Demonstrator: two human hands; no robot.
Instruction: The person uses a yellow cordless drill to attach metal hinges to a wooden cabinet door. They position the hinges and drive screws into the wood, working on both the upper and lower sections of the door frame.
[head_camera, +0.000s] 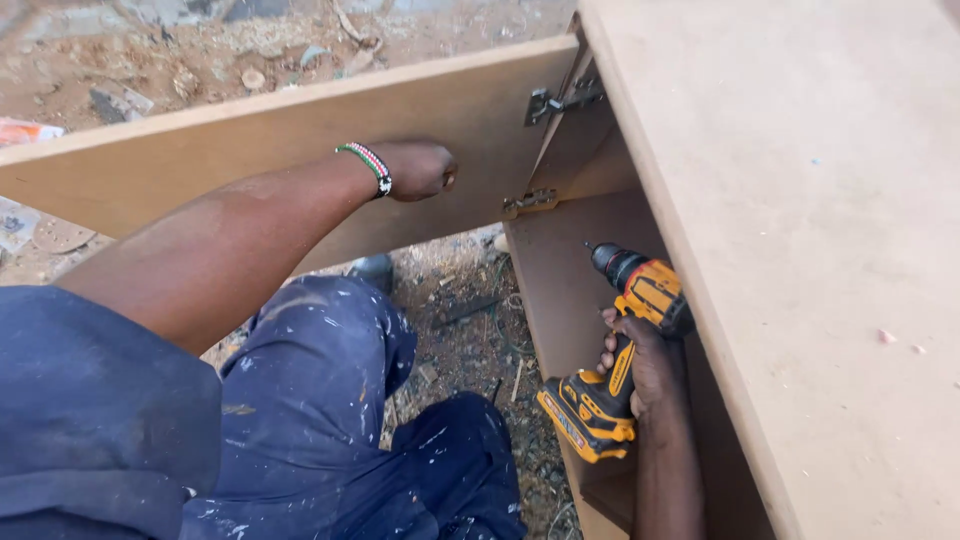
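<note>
gripping drill (625, 345) in right hand (645, 365), fingers closed | bit aims up-left at hinge (530, 202) | left hand (418, 168) fisted on door (250, 150)

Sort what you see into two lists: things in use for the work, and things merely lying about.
In use: cordless drill in right hand; cabinet door steadied by left hand; hinges; cabinet.
Lying about: stones, wood scraps, litter on the ground.

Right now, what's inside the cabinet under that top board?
The right hand holds a yellow drill inside the cabinet, near two hinges. The top board hides everything deeper in.
</note>
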